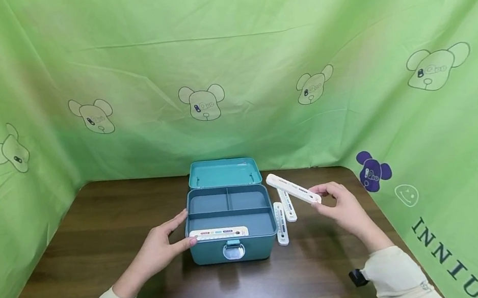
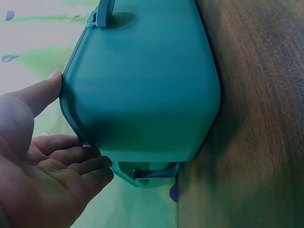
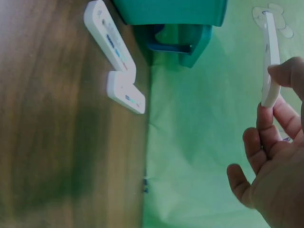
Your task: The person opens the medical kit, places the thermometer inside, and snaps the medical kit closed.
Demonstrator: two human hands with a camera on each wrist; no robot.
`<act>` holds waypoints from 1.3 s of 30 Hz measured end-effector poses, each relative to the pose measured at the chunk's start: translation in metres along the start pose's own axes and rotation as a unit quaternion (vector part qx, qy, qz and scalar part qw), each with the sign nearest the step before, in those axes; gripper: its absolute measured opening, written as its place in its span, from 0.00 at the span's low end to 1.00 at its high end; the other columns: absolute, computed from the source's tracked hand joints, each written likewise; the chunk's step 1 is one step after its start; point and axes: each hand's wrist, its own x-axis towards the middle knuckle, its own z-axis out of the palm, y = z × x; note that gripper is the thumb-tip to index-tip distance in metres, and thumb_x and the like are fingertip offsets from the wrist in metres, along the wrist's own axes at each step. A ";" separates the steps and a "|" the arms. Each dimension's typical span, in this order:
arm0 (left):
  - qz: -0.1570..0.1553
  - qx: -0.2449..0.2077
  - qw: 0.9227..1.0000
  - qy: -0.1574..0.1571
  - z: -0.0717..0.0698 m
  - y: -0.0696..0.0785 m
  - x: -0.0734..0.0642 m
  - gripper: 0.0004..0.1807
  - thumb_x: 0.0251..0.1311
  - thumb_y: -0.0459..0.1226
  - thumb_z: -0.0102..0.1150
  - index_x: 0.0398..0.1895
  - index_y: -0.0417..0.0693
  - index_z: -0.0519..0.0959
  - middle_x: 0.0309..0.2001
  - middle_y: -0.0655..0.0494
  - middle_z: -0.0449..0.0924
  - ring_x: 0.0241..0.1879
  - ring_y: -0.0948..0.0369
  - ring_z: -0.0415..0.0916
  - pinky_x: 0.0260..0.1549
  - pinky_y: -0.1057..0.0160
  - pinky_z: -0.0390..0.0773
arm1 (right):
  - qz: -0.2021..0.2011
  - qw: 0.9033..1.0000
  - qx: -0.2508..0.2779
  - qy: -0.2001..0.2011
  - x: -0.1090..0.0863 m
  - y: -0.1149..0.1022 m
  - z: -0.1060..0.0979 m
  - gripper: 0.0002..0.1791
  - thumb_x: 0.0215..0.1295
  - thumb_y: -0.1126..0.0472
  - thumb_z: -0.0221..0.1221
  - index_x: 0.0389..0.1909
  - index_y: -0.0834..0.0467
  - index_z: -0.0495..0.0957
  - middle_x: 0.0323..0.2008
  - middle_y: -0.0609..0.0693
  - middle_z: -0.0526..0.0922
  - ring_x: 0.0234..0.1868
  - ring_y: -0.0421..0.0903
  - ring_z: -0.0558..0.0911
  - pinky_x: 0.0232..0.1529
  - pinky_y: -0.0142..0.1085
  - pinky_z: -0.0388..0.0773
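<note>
A teal storage box (image 1: 254, 250) stands with its lid (image 1: 224, 173) tipped back, showing an upper level split into compartments. A flat white thermometer (image 1: 218, 233) with a printed scale lies along the front of the large compartment. My left hand (image 1: 165, 242) rests at the box's left side, thumb by the front corner and fingers spread toward the back, touching the rim in the left wrist view. Between thumb and fingertips, my right hand (image 1: 340, 206) pinches one end of another white thermometer (image 1: 288, 187), raised and tilted to the right of the box.
Two more white thermometers lie on the wooden table right of the box: a nearer thermometer (image 1: 281, 225) and a farther thermometer (image 1: 290, 212), partly covered by the raised one in the head view. A green curtain (image 1: 264, 130) with printed bear heads surrounds the table's back and sides.
</note>
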 end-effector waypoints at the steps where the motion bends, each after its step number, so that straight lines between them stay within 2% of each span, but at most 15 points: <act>1: 0.000 -0.001 1.000 0.001 0.000 0.000 0.000 0.45 0.60 0.55 0.71 0.76 0.46 0.67 0.74 0.49 0.67 0.73 0.46 0.65 0.68 0.40 0.68 | -0.008 1.000 0.000 -0.008 0.002 -0.002 -0.001 0.17 0.59 0.67 0.70 0.50 0.57 0.85 0.43 0.50 0.84 0.47 0.41 0.74 0.49 0.30 0.66; 4: -0.004 -0.005 1.000 0.000 -0.001 0.001 0.000 0.45 0.60 0.54 0.72 0.76 0.46 0.67 0.75 0.51 0.67 0.73 0.46 0.65 0.69 0.40 0.68 | -0.031 0.999 -0.005 -0.034 0.008 -0.008 -0.005 0.18 0.58 0.68 0.71 0.49 0.55 0.85 0.45 0.49 0.85 0.49 0.48 0.74 0.52 0.33 0.67; 6: -0.006 -0.005 1.000 -0.002 -0.001 0.002 0.000 0.45 0.60 0.54 0.72 0.76 0.47 0.67 0.75 0.51 0.67 0.74 0.47 0.64 0.69 0.40 0.68 | -0.045 0.998 -0.013 -0.051 0.012 -0.013 -0.007 0.18 0.57 0.68 0.71 0.49 0.54 0.85 0.46 0.47 0.85 0.50 0.49 0.74 0.54 0.36 0.67; 13: -0.014 0.002 1.000 -0.008 -0.002 0.004 0.001 0.45 0.60 0.56 0.70 0.76 0.46 0.67 0.74 0.50 0.67 0.73 0.46 0.65 0.69 0.41 0.67 | -0.093 0.988 -0.048 -0.115 0.027 -0.029 -0.009 0.18 0.57 0.66 0.71 0.47 0.48 0.85 0.46 0.42 0.84 0.52 0.48 0.76 0.56 0.48 0.67; 19: -0.022 0.004 1.000 -0.015 -0.003 0.007 0.000 0.45 0.61 0.56 0.70 0.76 0.44 0.66 0.75 0.49 0.66 0.74 0.45 0.64 0.69 0.40 0.67 | -0.112 0.977 -0.077 -0.166 0.040 -0.046 -0.007 0.19 0.53 0.65 0.71 0.47 0.48 0.86 0.45 0.41 0.84 0.52 0.47 0.76 0.57 0.49 0.63; 29: -0.027 0.001 0.999 -0.018 -0.003 0.009 0.001 0.45 0.61 0.55 0.70 0.76 0.45 0.67 0.75 0.49 0.67 0.73 0.45 0.65 0.69 0.40 0.68 | -0.136 0.960 -0.120 -0.211 0.055 -0.065 -0.001 0.16 0.53 0.61 0.71 0.44 0.46 0.87 0.43 0.41 0.83 0.51 0.47 0.76 0.55 0.50 0.62; 39: -0.042 -0.002 0.999 -0.027 -0.004 0.012 0.000 0.45 0.61 0.54 0.71 0.76 0.43 0.66 0.74 0.47 0.67 0.73 0.44 0.65 0.69 0.40 0.68 | -0.162 0.946 -0.154 -0.236 0.063 -0.075 0.010 0.15 0.52 0.60 0.72 0.42 0.46 0.87 0.41 0.40 0.82 0.51 0.47 0.74 0.56 0.52 0.62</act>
